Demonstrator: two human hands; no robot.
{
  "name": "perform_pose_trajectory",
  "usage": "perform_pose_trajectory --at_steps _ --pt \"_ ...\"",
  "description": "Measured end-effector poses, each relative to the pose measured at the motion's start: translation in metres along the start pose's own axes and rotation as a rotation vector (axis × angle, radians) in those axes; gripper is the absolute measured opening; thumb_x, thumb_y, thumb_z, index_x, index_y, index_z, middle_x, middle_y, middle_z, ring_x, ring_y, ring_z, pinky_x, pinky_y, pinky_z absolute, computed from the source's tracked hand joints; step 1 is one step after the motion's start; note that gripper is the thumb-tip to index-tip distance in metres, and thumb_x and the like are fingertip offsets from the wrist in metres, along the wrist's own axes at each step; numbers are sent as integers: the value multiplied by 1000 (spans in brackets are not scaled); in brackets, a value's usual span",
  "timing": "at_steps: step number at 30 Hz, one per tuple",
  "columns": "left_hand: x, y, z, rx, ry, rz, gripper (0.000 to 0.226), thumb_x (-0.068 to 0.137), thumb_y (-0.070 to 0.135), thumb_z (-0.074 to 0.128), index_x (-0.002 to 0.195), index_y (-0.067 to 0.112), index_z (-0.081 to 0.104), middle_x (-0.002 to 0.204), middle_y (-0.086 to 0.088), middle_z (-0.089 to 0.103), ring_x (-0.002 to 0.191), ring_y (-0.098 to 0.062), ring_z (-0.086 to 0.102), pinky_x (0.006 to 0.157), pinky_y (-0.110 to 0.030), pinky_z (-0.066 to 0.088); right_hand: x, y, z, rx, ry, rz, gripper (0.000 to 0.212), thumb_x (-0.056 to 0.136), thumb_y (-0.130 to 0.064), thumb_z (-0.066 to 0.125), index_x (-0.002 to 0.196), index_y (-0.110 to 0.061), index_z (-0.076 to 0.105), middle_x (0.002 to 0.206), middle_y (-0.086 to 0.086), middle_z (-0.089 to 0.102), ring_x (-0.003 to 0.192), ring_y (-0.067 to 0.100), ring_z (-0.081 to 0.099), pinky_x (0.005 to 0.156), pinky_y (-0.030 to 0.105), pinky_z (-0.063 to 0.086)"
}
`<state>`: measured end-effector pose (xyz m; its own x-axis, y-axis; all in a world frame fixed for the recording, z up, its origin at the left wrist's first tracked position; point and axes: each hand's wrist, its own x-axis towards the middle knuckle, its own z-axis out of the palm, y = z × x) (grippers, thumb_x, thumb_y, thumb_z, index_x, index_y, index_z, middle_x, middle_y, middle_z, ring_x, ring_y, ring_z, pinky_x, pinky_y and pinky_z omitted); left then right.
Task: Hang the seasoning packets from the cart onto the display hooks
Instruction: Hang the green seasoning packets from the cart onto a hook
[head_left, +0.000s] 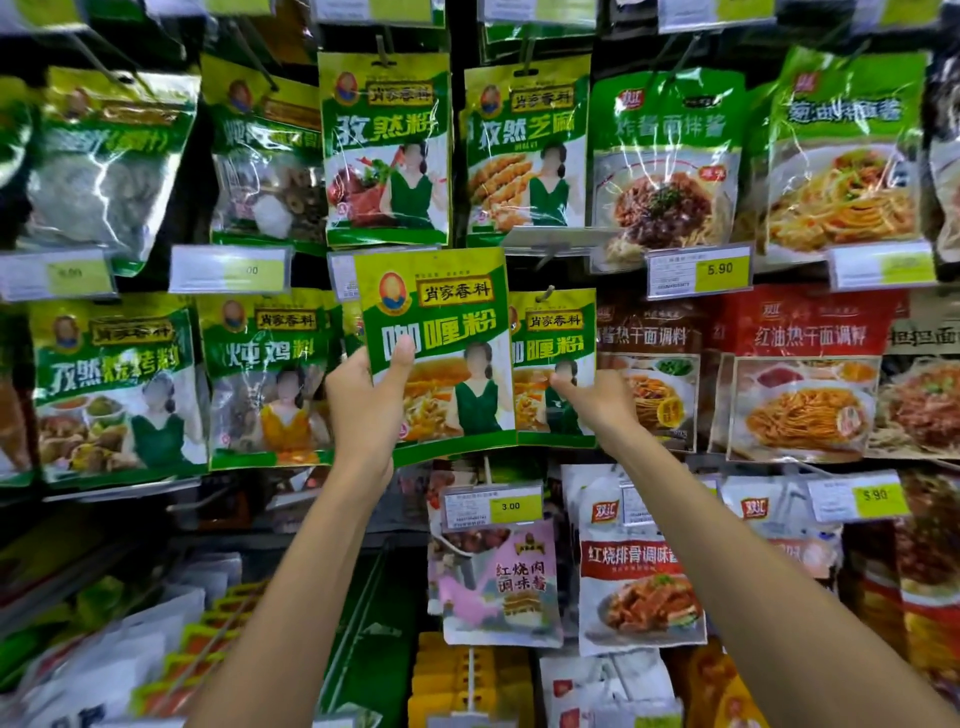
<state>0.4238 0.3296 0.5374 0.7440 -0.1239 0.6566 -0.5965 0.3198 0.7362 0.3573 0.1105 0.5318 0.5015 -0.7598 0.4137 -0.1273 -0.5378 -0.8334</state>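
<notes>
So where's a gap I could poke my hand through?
Best is the dark strip under the left green packets, above the white packets. A thin slot splits the top two middle packets. The middle is crowded: the left hand holds a curry packet and the right hand pinches the hanging packet beside it, price tags between rows.

1. Held packet: green-and-yellow seasoning pouch with a round red logo and a food photo on the lower half. It is upright, slightly tilted, in front of the display. The left hand grips its lower left edge, thumb on the front.
2. Hung packet: same design, hanging on a display hook just right of the first. Its left part is overlapped by the first. The right hand pinches its lower right.
</notes>
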Motion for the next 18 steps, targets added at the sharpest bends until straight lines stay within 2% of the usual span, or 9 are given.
perform_pose_trajectory --at_steps 3,6,8,9,11,12,14,16,18 --pt "-6 -1 5 -13 -19 -26 27 89 41 57 93 15 52 91 -10 55 79 -26 52 92 -56 45 -13 9 -5 -98 122 -103 37 89 -38 63 78 -7 48 74 13 53 70 25 50 61 33 34" --pt "-16 -1 13 -33 -47 -32 37 84 48 57 89 12 53 83 -17 55 74 -32 50 77 -42 46 -37 8 -14 62 282 -236 23 94 -30 58 101 -8 54 95 6 62 93 22 58 75 31 43" --pt "-22 0 23 -46 -61 -72 49 80 51 58 93 3 57 82 -24 56 81 -31 55 79 -42 45 -53 -1 -19 293 152 -256 23 97 -36 52 99 -15 60 96 -1 65 96 15 62 78 26 46" --pt "-24 0 29 -53 -83 -115 69 78 52 59 110 -9 54 105 -35 58 102 -39 58 92 -51 46 -60 -7 -21 407 30 -252 26 96 -40 50 94 -18 63 93 -4 67 93 9 63 78 23 46" --pt "-28 1 41 -51 -152 -196 94 74 54 58 131 -17 34 134 -41 36 125 -50 40 104 -61 36 -67 -14 -23 464 -128 -257 30 93 -44 53 83 -18 64 79 -5 65 75 0 60 71 19 42" --pt "-29 1 46 -48 -175 -203 93 76 54 57 133 -16 33 136 -40 35 127 -49 38 104 -61 35 -69 -16 -23 456 -150 -264 37 92 -43 56 81 -9 63 74 7 63 70 6 57 69 24 41" --pt "-29 -3 53 -40 -212 -185 84 81 51 55 132 -14 38 136 -36 40 125 -45 43 104 -57 37 -70 -18 -22 475 -124 -252 47 92 -37 59 94 10 59 92 33 59 75 20 52 69 36 40" --pt "-26 -4 54 19 -182 -94 62 90 45 53 120 -9 53 124 -27 57 110 -36 57 95 -39 49 -68 -13 -24 494 -73 -244 40 93 -30 59 91 10 61 89 31 61 76 23 55 71 36 42" --pt "-20 1 48 150 -29 169 27 97 32 50 97 7 61 90 -2 67 80 -15 63 69 -13 47 -64 -5 -27 477 -37 -208 29 93 -27 60 78 -3 64 76 10 65 74 17 58 69 30 45"
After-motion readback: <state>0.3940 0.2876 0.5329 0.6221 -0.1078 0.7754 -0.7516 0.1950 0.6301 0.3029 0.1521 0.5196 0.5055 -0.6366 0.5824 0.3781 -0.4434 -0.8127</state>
